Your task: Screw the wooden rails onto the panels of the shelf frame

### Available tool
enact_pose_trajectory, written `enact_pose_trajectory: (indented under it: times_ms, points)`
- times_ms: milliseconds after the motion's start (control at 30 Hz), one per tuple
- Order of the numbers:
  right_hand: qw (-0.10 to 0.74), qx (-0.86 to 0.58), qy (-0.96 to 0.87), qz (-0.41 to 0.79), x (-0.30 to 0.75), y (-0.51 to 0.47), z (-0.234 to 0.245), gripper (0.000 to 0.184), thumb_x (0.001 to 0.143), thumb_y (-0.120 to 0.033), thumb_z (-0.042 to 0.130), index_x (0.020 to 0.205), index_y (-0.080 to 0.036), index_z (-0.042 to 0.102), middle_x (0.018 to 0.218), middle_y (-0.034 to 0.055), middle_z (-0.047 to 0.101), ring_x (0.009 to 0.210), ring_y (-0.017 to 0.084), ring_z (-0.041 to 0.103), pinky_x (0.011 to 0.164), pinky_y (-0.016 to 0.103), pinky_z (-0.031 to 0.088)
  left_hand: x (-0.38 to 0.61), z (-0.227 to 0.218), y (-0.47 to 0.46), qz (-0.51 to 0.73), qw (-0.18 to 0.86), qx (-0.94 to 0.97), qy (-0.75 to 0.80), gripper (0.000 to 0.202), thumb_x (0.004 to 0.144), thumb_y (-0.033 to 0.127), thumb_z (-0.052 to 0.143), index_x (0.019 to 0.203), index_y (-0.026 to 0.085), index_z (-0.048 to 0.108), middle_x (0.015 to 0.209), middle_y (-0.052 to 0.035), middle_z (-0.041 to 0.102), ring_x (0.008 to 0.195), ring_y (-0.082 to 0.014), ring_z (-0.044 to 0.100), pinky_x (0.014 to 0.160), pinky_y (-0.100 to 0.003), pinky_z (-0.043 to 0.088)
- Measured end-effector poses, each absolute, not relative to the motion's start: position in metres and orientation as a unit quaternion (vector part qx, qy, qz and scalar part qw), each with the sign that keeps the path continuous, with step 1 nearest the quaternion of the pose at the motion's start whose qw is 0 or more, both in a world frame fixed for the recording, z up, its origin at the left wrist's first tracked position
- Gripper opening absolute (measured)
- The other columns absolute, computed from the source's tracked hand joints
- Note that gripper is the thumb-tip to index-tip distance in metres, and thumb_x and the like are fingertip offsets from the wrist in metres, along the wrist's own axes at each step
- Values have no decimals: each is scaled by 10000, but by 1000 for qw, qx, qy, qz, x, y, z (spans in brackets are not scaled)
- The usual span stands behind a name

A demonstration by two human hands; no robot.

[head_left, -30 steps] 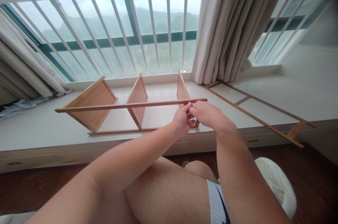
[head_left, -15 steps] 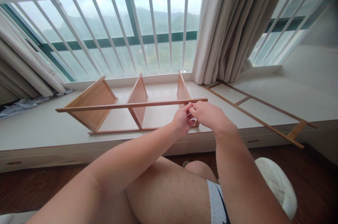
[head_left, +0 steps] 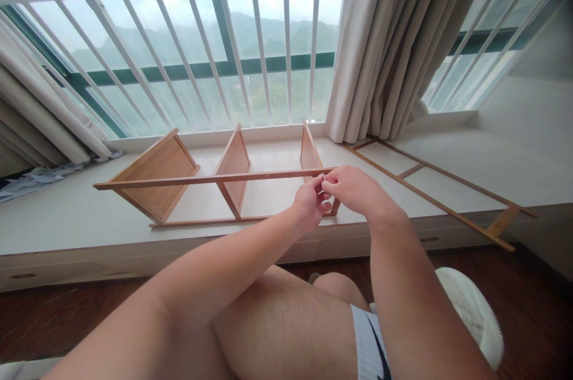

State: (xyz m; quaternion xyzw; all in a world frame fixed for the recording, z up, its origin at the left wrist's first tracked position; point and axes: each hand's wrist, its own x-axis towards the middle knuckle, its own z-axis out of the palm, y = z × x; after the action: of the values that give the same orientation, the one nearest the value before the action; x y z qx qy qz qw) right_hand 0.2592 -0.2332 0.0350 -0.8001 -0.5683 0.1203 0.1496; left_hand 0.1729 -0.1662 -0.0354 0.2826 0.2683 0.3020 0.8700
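Observation:
A wooden shelf frame point(head_left: 188, 181) lies on its side on the white window ledge, its three shelf panels standing upright. At its right end, both hands work close together against the upper rail. Thumb and fingers of my right hand point(head_left: 356, 189) pinch a small thin metal rod point(head_left: 323, 177); its exact kind is too small to tell. My left hand point(head_left: 310, 202) touches the underside of the rail, fingers curled and thumb close to the rod. Whatever the left fingertips grip is mostly hidden.
A separate ladder-like wooden frame point(head_left: 412, 166) lies on the ledge point(head_left: 452, 153) at the right, one end jutting past the front edge. Behind are a white railing point(head_left: 286, 46) and grey curtains point(head_left: 380, 40). A white rounded object point(head_left: 474, 308) stands on the dark floor at lower right.
My right hand has shifted slightly right and turned, now covering the rail's right end. More of the thin rod shows between the fingers. My left hand and the shelf frame stay almost still.

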Motion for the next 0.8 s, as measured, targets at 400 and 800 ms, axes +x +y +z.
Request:
enact_pose_trajectory:
  times_ms: [400,800]
  points:
    - [148,-792,-586,90,255,-232,33,189,772,-257,512,706,-196,678,682,32,637,578,131,486,518,263,257,177,-39,-164,298,861,296,287,149,736,279,671,775,159,591,682,2,551,517,-72,446,426,-216,183]
    - [170,-799,-554,159,259,-233,33,262,870,-329,494,788,-155,672,748,79,682,657,156,569,564,245,339,174,-34,-167,297,866,287,284,131,797,259,618,749,145,577,660,14,518,466,-49,373,418,-217,169]
